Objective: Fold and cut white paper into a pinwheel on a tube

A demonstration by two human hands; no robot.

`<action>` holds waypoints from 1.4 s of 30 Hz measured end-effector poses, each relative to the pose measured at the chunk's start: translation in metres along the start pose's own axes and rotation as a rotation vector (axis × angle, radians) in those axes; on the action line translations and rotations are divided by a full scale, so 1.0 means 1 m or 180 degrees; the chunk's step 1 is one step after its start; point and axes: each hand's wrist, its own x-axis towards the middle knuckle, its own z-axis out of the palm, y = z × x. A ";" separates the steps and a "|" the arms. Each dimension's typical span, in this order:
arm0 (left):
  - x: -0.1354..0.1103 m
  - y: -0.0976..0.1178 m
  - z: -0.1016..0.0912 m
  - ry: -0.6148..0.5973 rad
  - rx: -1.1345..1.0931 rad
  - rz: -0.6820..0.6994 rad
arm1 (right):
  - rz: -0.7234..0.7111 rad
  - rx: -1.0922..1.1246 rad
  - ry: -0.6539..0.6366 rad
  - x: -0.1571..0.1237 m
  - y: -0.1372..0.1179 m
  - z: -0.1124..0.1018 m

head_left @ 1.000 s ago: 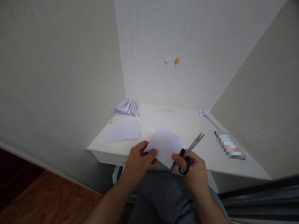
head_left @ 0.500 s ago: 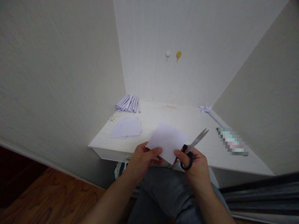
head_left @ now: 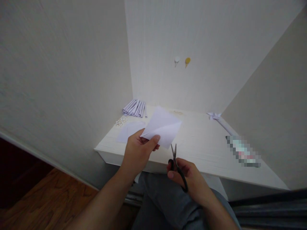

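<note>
My left hand (head_left: 141, 148) pinches a square white sheet of paper (head_left: 164, 126) by its left corner, thumb on top. A crease runs across the sheet. In my right hand (head_left: 185, 175) is a pair of scissors (head_left: 174, 153) with black handles. Their blades are slightly apart and point up at the paper's lower corner; whether they touch it I cannot tell. Partly covered by my left hand and the held sheet, more white paper squares (head_left: 126, 132) lie on the white desk (head_left: 199, 150).
Rolled paper tubes (head_left: 135, 108) are piled at the back left, beside small white bits (head_left: 121, 121). At the right lies a paper pinwheel (head_left: 214, 115) on a rolled stick, near a blurred-out flat object (head_left: 243, 151). Two hooks, white (head_left: 177, 59) and yellow (head_left: 187, 60), are on the back wall.
My right hand has let go of the paper and turned the scissors upward, blades now apart. My left hand has moved the sheet up and to the left.
</note>
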 end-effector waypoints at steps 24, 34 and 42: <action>-0.004 -0.003 0.006 -0.0194 -0.0063 -0.0060 | 0.0122 -0.0045 -0.0106 -0.001 -0.001 0.002; 0.001 -0.004 0.009 -0.0161 -0.0127 -0.0301 | 0.0145 -0.0204 0.0039 0.004 0.009 -0.001; 0.001 -0.007 0.008 -0.0191 -0.0152 -0.0256 | 0.0142 -0.0431 0.0132 0.005 0.011 -0.002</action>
